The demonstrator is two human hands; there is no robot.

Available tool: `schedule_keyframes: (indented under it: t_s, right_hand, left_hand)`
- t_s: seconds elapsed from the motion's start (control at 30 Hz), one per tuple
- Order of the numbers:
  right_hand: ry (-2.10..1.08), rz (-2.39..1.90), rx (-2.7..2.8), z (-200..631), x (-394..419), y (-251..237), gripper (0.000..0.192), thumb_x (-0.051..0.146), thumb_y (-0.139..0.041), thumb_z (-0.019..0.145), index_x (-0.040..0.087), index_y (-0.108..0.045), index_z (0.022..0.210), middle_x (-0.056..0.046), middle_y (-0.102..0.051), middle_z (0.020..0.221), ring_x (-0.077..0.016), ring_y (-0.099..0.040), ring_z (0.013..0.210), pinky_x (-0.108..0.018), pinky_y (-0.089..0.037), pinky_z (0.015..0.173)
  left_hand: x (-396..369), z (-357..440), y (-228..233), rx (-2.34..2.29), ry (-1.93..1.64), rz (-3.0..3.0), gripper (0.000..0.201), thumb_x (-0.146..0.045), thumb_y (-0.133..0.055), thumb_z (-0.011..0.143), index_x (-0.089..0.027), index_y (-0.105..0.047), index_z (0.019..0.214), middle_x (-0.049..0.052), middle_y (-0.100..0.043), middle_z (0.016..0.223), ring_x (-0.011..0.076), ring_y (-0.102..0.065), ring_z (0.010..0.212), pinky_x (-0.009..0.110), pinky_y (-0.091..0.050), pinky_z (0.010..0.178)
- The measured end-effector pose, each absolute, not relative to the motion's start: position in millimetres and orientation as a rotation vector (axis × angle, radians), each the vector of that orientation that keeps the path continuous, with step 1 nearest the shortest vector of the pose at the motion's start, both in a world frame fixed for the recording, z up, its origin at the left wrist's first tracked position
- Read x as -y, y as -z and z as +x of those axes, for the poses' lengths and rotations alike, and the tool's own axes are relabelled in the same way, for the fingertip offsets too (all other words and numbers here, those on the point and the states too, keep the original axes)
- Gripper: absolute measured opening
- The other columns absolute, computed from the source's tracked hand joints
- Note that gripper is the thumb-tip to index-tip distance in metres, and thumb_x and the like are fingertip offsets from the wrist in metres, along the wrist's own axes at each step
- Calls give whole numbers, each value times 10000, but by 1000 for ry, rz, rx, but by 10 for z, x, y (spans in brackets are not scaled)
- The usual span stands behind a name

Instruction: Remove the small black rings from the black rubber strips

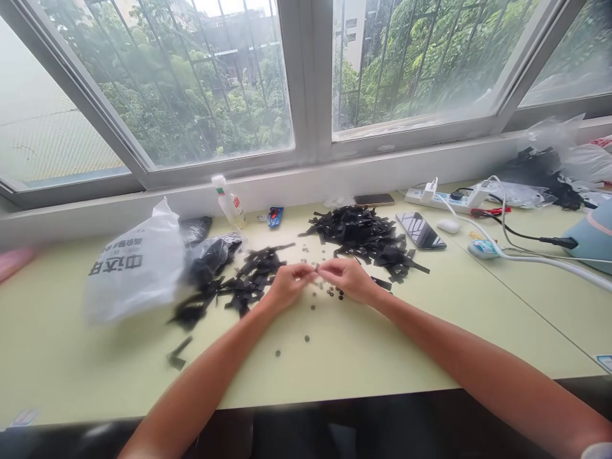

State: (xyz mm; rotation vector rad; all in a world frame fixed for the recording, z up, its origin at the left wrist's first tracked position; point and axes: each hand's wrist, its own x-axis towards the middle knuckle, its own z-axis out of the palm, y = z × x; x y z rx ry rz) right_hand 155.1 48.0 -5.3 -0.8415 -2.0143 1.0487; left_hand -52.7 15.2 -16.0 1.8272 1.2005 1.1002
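Note:
My left hand [287,285] and my right hand [349,278] meet fingertip to fingertip over the middle of a pale green table [71,357]. Their fingers are pinched together on something very small that I cannot make out. Small dark round pieces [329,292] lie scattered on the table just under and in front of the hands. A pile of black strips [366,236] sits behind the right hand. Another looser pile of black strips [239,280] lies left of the left hand.
A white plastic bag [136,268] with dark print lies at the left. A small bottle [229,203], two phones [421,229], a power strip [444,201] with cables and a white mouse [448,225] stand near the window wall. More bags [554,159] sit far right.

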Motion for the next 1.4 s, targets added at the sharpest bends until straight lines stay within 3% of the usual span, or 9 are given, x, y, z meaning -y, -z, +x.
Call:
schedule_keyframes:
  t_s: [0.2,0.4,0.5,0.6,0.8,0.93,1.07,1.17,1.4]
  right_hand:
    - [-768,-1087,1698,1726,-739,104,287,391,-596,904,180,-753,1019,-86,-722,967,-208,-642,798,-331,-518,724]
    - [-479,-1322,1633,1868,-957,193,399,352,-592,891,178,-673,1241,-128,-577,1140,-219,-602,894,-370,-517,831]
    - [-355,-1320,1797,1831,-916,199,277,395,-591,904,208,-722,1060,-114,-602,1068,-256,-577,981,-370,-505,781]
    - [-355,-1347,2021,1774,-854,205,268,453,-600,906,225,-722,834,-86,-653,891,-265,-578,928,-356,-470,675]
    - [-387,-1389,2104,1758,-856,249,134,294,-614,892,230,-728,861,-59,-691,846,-233,-597,884,-327,-435,655]
    - [-381,-1377,2033,1776,-861,243,177,299,-595,895,226,-718,999,-59,-670,875,-223,-602,862,-322,-440,651]
    - [-408,-1318,1972,1765,-827,208,254,344,-556,918,218,-687,1096,-70,-631,935,-209,-602,822,-317,-450,629]
    - [-426,-1287,1977,1754,-808,199,245,344,-542,922,219,-687,1076,-68,-616,941,-206,-600,814,-316,-461,632]
    - [-448,-1221,1993,1730,-762,180,233,323,-545,922,220,-687,1076,-63,-604,909,-201,-591,783,-320,-473,653]
  left_hand:
    - [-112,-504,174,-1298,-1112,1960,184,-326,-654,908,-191,-775,946,75,-761,968,199,-690,857,328,-557,789]
    - [-135,-579,242,-1344,-1052,2166,162,-277,-624,924,-190,-760,925,66,-727,906,166,-640,763,298,-531,712]
    - [-158,-592,280,-1345,-997,2277,168,-272,-622,926,-191,-763,886,68,-702,882,171,-625,776,307,-515,741]
    - [-169,-588,303,-1356,-945,2337,172,-287,-629,926,-199,-768,876,66,-691,855,177,-624,771,315,-501,754]
    - [-156,-592,281,-1344,-857,2387,192,-311,-613,936,-214,-774,897,73,-671,890,186,-614,799,320,-502,756]
    - [-156,-673,180,-1387,-855,2364,230,-291,-561,956,-219,-736,1086,87,-673,1014,212,-621,910,350,-522,813]
    - [-207,-877,67,-1633,-1053,2277,374,-121,-437,935,-195,-659,1227,104,-660,1112,239,-599,1057,395,-503,930]
    - [-254,-1073,54,-1824,-934,2370,533,-37,-454,827,-206,-612,1307,103,-639,1215,279,-543,1159,440,-455,999]
    - [-305,-1246,136,-1892,-731,2436,232,-189,-536,892,-221,-744,990,91,-700,1004,289,-593,991,449,-442,909]
